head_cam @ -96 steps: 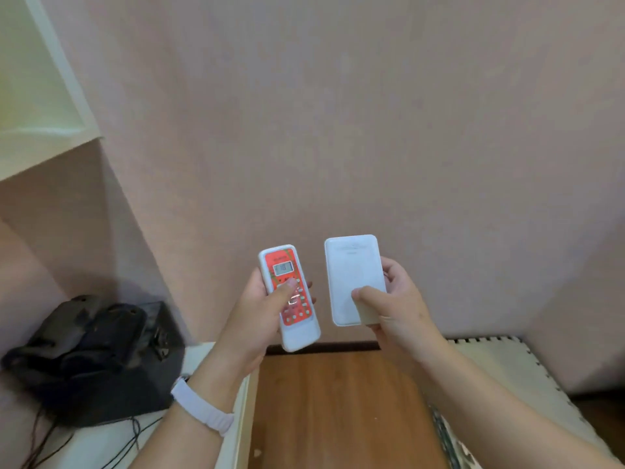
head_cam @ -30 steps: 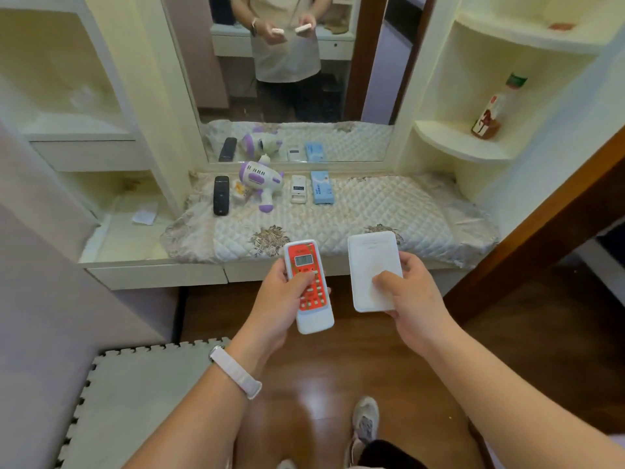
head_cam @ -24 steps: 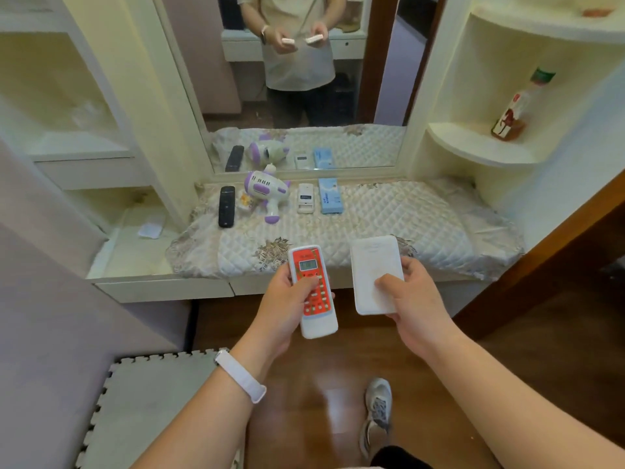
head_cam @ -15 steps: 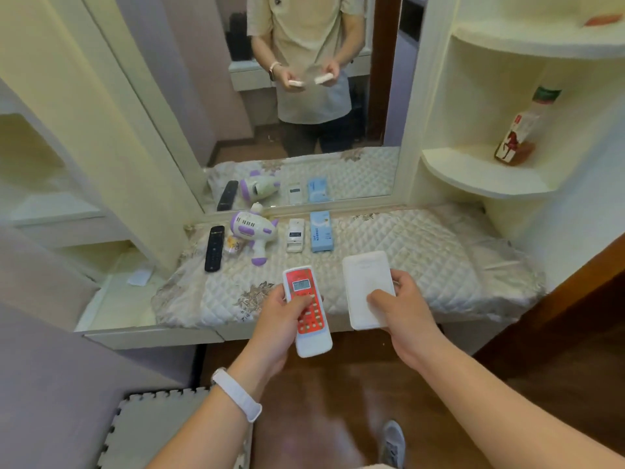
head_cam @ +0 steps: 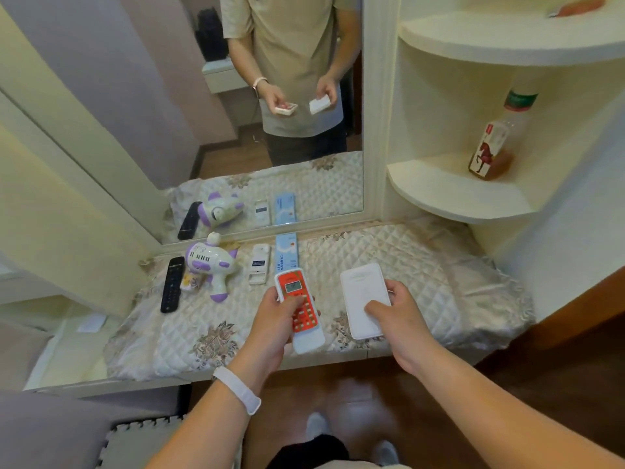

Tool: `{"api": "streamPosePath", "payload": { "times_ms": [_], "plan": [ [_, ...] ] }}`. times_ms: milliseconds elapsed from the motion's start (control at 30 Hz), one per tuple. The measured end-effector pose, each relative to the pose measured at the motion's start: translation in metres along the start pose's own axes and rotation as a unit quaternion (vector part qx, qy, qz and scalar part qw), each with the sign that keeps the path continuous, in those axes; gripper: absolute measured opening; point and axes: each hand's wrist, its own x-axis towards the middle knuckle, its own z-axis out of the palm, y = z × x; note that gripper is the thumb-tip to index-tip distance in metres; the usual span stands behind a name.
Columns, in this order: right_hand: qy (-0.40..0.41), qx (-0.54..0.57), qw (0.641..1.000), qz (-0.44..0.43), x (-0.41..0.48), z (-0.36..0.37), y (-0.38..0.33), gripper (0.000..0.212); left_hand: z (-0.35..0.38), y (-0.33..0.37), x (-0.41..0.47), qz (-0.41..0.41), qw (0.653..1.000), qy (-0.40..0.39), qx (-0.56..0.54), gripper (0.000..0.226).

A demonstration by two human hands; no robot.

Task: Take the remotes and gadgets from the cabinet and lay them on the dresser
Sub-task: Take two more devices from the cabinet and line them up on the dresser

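Note:
My left hand (head_cam: 275, 319) grips a red-and-white remote (head_cam: 299, 309) with a small screen, held above the front of the dresser. My right hand (head_cam: 394, 311) holds a flat white slab-shaped gadget (head_cam: 363, 297) beside it, thumb on top. The dresser top is covered by a quilted cream cloth (head_cam: 422, 265). Lying on it at the back left are a black remote (head_cam: 171, 288), a white-and-purple toy gadget (head_cam: 211, 265), a small white remote (head_cam: 259, 268) and a long light-blue box (head_cam: 286, 253).
A tall mirror (head_cam: 203, 113) stands behind the dresser and reflects me and the objects. Curved corner shelves (head_cam: 456, 194) on the right carry a bottle (head_cam: 492, 147). A lower side shelf (head_cam: 72, 346) sits to the left. Wooden floor and a foam mat (head_cam: 135, 441) lie below.
I turned from the wall to face the dresser and stepped closer. Both hands, still holding the remote and the white gadget, have come forward over the dresser's front edge.

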Motion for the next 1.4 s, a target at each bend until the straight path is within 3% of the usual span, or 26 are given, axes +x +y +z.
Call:
{"api": "streamPosePath", "payload": {
  "times_ms": [533,1000,1267,1400],
  "plan": [
    [0.041,-0.163,0.983,0.07,0.148,0.032,-0.012,0.045,0.017,-0.007,0.189,-0.117,0.993,0.005,-0.007,0.018],
    [0.088,-0.221,0.963,0.127,0.266,0.07,-0.001,0.037,0.033,-0.017,0.299,-0.172,0.983,-0.042,0.041,0.021],
    [0.059,-0.235,0.96,0.14,0.302,0.08,0.022,0.039,0.037,-0.017,0.316,-0.174,0.979,-0.063,0.089,0.025],
    [-0.01,-0.318,0.94,0.126,0.3,0.073,0.024,0.045,0.04,-0.011,0.304,-0.131,0.982,-0.044,0.132,0.021]
  ]
}}
